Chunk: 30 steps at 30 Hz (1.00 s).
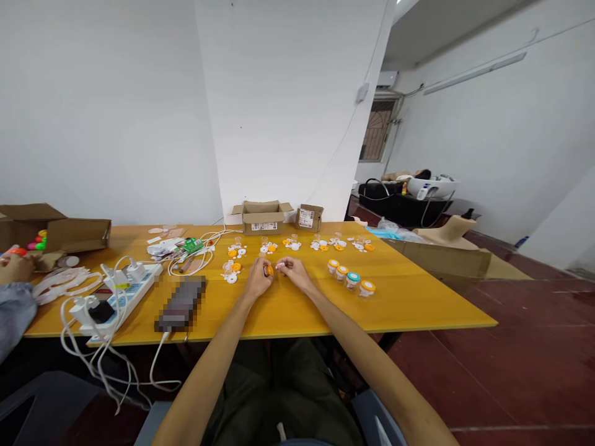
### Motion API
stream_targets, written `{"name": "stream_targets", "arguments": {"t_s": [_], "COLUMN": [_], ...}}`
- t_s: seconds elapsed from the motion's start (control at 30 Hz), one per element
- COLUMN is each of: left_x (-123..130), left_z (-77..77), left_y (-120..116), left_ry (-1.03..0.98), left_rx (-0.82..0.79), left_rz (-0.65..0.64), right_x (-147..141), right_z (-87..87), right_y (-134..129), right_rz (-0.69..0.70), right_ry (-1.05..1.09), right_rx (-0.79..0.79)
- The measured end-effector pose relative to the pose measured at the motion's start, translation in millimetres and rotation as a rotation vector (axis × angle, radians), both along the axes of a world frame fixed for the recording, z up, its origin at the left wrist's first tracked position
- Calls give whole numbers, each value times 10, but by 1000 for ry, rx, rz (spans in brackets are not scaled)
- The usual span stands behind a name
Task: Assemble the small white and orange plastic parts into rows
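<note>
My left hand [258, 278] is closed around a small orange lid [269, 271], whose dark inner side partly shows. Close by on the right, my right hand [294, 275] pinches a small white part [280, 266], too small to make out fully. Several clear jars with orange lids [367, 287] stand upright to the right of my hands, and one among them has a teal lid [353, 277]. Beyond my hands lie small groups of clear cups, orange rings and white discs [320, 245]. Another such group [231, 271] is just left of my left hand.
An open cardboard box [263, 220] and a smaller box [309, 218] stand at the table's back. At left lie a phone [181, 303], a power strip [125, 297] with tangled white cables, and a green circuit board [193, 245]. Another person's hand [16, 266] is at far left.
</note>
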<state>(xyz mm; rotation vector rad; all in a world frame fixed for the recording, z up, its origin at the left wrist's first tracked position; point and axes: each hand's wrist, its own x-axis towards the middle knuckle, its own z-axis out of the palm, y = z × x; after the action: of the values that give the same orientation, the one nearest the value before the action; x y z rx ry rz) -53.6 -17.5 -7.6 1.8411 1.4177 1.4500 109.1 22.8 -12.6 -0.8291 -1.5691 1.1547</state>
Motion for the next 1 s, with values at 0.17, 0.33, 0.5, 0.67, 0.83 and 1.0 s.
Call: {"name": "stream_targets", "arguments": {"t_s": [0.17,0.33,0.5,0.67,0.83,1.0], "left_x": [-6,-8,12,54,98,89], "left_z": [31,57,136,218,231,183], "left_y": [-21,-43,-118,-193,-233,-205], "left_ry": [7,21,218,432,529,538], "left_rx": [-26,-79,-143,-173,-157,-149], "left_rz": [39,41,154,303,389,381], "right_x": [-11,-19,-21,-18,-14,-14], "right_z": [8,24,48,57,51,34], "right_y": [0,-13,-39,-47,-38,-29], "right_rz": [-4,-34,-72,-81,-67,-65], "right_ry": [15,32,51,64,49,45], "right_rx": [-10,-32,-31,-46,-50,-42]}}
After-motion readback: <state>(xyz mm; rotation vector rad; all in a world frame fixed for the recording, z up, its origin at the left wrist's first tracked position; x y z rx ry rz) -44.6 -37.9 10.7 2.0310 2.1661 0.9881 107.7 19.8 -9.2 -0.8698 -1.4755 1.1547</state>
